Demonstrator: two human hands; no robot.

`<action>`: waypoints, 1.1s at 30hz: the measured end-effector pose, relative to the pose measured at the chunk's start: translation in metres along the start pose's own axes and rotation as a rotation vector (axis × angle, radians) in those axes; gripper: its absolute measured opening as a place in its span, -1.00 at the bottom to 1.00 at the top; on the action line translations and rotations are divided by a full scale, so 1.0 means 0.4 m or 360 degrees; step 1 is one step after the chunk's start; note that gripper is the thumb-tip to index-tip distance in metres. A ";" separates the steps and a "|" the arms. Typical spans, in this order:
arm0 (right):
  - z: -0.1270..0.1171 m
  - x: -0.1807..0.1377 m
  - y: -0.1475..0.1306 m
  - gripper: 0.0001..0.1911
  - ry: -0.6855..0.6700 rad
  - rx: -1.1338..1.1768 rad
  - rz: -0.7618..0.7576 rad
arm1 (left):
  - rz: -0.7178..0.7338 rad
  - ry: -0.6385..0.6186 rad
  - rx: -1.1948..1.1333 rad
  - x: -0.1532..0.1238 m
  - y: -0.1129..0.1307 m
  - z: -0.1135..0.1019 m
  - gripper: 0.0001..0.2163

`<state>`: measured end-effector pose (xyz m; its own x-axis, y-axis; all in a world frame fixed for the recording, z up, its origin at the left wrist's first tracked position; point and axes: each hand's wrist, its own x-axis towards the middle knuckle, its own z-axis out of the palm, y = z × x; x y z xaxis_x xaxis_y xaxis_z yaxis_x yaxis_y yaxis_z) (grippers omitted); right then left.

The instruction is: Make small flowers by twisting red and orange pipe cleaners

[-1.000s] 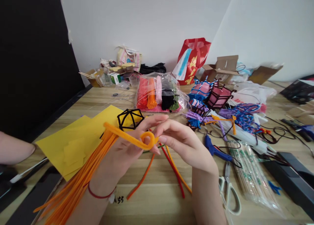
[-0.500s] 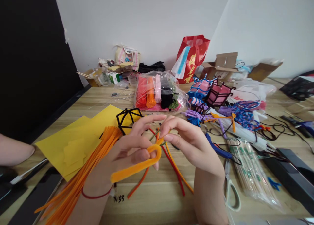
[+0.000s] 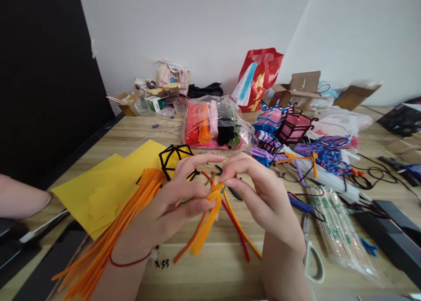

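An orange pipe cleaner (image 3: pixel 205 231), bent over in a loop, is pinched between my two hands near the middle of the view. My left hand (image 3: pixel 184 196) grips it at the bend with thumb and fingers. The thumb and forefinger of my right hand (image 3: pixel 253 187) close on its upper end. Below and behind the fingers lie red pipe cleaners (image 3: pixel 237 231), a yellow-orange one (image 3: pixel 245 228) and bits of green, partly hidden. Beyond my left hand stands a black-edged yellow frame (image 3: pixel 174 158). A bundle of orange pipe cleaners (image 3: pixel 131 217) lies by my left forearm.
Yellow sheets (image 3: pixel 108 191) lie at the left, near another person's arm (image 3: pixel 23 196). A clear bag of coloured pipe cleaners (image 3: pixel 217 123) sits behind. To the right are pink lanterns (image 3: pixel 296 125), wrapped sticks (image 3: pixel 338 231), scissors (image 3: pixel 312 257) and a blue-handled tool (image 3: pixel 300 202).
The loose end of the orange pipe cleaner has swung from pointing left to hanging down toward the table. Both hands stay close together, and the view has shifted slightly.
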<state>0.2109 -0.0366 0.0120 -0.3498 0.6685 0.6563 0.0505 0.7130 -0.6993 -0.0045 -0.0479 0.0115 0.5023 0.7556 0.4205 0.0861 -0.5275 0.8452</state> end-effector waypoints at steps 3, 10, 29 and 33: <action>-0.001 0.005 0.009 -0.92 0.0058 0.0064 0.0084 | 0.0053 0.0050 -0.0092 -0.001 -0.011 0.009 -0.74; 0.026 0.015 0.032 -0.97 0.0143 0.0288 0.0307 | 0.0253 0.0162 -0.0289 0.019 -0.042 0.041 -0.68; 0.052 0.019 0.025 -0.78 0.0186 0.0294 0.0299 | 0.0203 0.0444 -0.0518 0.011 -0.053 0.064 -0.74; 0.050 0.023 0.027 -0.82 0.0133 0.0319 0.0244 | 0.0196 0.0459 -0.0626 0.006 -0.057 0.061 -0.75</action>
<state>0.1894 -0.0272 0.0048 -0.2735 0.7867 0.5534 -0.0921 0.5513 -0.8292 0.0156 -0.0435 -0.0148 0.2253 0.8028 0.5520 -0.3176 -0.4751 0.8206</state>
